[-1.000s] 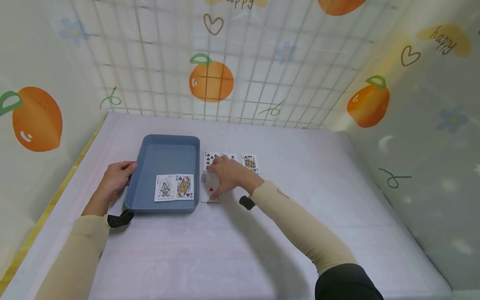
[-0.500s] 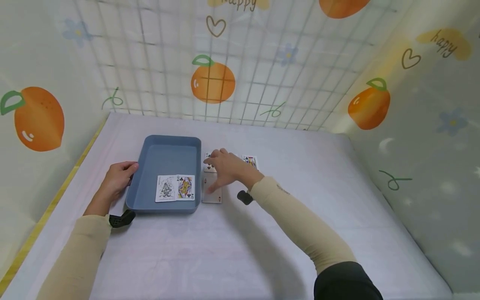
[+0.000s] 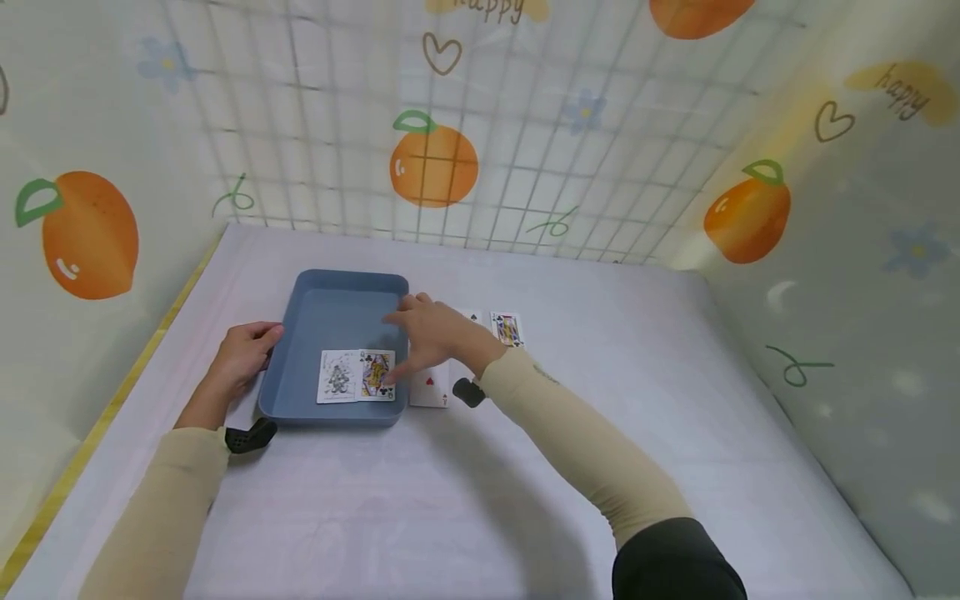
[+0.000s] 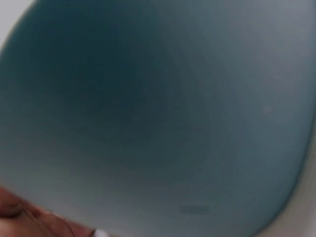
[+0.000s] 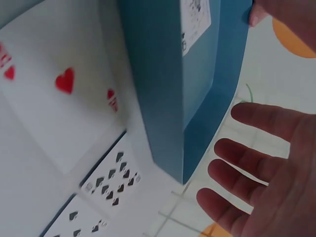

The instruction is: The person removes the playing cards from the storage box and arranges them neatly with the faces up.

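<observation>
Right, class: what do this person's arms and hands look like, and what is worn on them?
The left hand and right hand are ungloved. The left sleeve and right sleeve are beige; the right one meets black fabric higher up and bears a small, unreadable marking near its cuff. A small black device sits at each wrist.

Both arms reach forward, the left arm [image 3: 153,500] angling slightly inward, the right arm [image 3: 585,442] slanting more sharply. The left hand [image 3: 242,358] keeps thumb and forefinger close together at the tips; the right hand [image 3: 435,333] is raised, 4 fingers [image 5: 264,121] spread, its thumb well apart.
</observation>
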A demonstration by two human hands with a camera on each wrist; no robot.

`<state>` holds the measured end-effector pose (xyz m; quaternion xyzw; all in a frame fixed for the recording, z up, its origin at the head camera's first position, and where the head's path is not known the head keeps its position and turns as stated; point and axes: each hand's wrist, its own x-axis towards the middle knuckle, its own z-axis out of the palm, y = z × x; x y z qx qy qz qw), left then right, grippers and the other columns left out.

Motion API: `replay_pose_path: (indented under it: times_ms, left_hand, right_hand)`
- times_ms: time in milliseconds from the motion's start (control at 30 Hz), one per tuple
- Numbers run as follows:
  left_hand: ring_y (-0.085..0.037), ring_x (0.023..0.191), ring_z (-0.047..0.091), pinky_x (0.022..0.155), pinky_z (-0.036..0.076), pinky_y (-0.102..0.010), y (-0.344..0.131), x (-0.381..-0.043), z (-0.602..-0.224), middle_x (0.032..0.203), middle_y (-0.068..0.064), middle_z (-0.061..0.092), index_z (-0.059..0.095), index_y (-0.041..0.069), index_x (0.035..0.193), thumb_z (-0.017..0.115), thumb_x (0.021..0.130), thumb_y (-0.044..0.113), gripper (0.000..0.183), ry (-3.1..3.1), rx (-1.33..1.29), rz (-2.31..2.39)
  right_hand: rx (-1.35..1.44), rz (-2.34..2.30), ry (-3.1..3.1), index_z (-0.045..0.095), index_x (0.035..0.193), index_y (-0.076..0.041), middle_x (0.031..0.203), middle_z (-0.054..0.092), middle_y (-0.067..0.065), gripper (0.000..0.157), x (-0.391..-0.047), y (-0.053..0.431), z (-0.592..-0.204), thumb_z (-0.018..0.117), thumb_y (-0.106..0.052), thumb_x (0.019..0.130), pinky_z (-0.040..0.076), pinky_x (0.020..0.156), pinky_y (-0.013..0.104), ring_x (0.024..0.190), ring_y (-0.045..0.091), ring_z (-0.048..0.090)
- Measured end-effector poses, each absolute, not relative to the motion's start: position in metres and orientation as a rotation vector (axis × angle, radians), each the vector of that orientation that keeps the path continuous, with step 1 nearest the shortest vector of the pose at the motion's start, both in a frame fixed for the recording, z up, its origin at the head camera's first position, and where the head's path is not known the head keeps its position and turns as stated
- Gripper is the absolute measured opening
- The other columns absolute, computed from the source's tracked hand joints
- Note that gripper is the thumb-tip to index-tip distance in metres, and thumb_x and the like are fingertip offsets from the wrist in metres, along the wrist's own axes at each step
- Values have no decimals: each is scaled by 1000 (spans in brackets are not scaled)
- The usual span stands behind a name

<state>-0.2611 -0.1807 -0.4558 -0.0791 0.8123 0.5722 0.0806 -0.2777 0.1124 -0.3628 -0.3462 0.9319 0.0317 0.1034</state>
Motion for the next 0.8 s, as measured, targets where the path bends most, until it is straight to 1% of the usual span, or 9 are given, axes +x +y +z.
replay_pose_path:
  times_ms: [300, 567, 700, 800]
  left_hand:
    - [-35, 126, 48, 103, 45, -48, -182, -263, -457, 147, -26, 43, 39, -6, 147, 42, 107, 28, 52, 2414, -238, 1737]
    - [-35, 127, 47, 104, 44, -49, -180, -263, -456, 147, -26, 43, 40, -6, 146, 43, 107, 27, 51, 2406, -229, 1757]
    - [-35, 127, 47, 104, 44, -49, -181, -264, -457, 146, -26, 44, 41, -6, 146, 43, 107, 26, 50, 2414, -228, 1754]
    - [-36, 127, 47, 104, 43, -50, -182, -264, -458, 145, -27, 44, 41, -7, 146, 42, 107, 25, 50, 2420, -219, 1757]
  right_hand:
    - [-1064, 90, 2719, 46, 149, -15, 143, 45, 9, 97, -277, 92, -365, 72, -69, 73, 45, 98, 39, 123, 26, 43]
    - [-1072, 103, 2688, 44, 150, -18, 147, 42, 8, 95, -275, 75, -362, 70, -70, 75, 42, 103, 42, 130, 25, 38]
    - [-1098, 122, 2678, 43, 151, -17, 148, 42, 9, 96, -275, 68, -363, 69, -72, 75, 41, 105, 44, 132, 27, 38]
    - [-1097, 130, 2677, 43, 151, -18, 147, 42, 9, 97, -274, 63, -363, 69, -72, 75, 41, 106, 42, 131, 26, 39]
